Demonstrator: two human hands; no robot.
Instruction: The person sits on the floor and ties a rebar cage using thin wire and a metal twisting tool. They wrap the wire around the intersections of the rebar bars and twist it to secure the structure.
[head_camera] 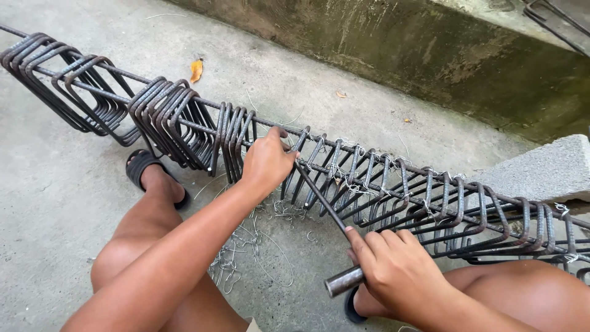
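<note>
A long rebar cage (369, 184) runs from upper left to right, made of rusty square stirrups strung on straight bars. My left hand (265, 161) grips the top bar beside a stirrup near the middle. My right hand (396, 270) holds a metal tying tool (326, 209) by its round handle, with its thin tip reaching up to the bar next to my left hand. The stirrups to the right are spaced out and bound with thin wire. Bunches of loose stirrups (172, 120) hang crowded together on the left.
Scraps of thin tie wire (255, 252) lie on the concrete ground under the cage. A grey concrete block (544, 169) supports the cage at right. A mossy concrete wall (430, 49) runs along the back. My knees and sandalled feet sit below the cage.
</note>
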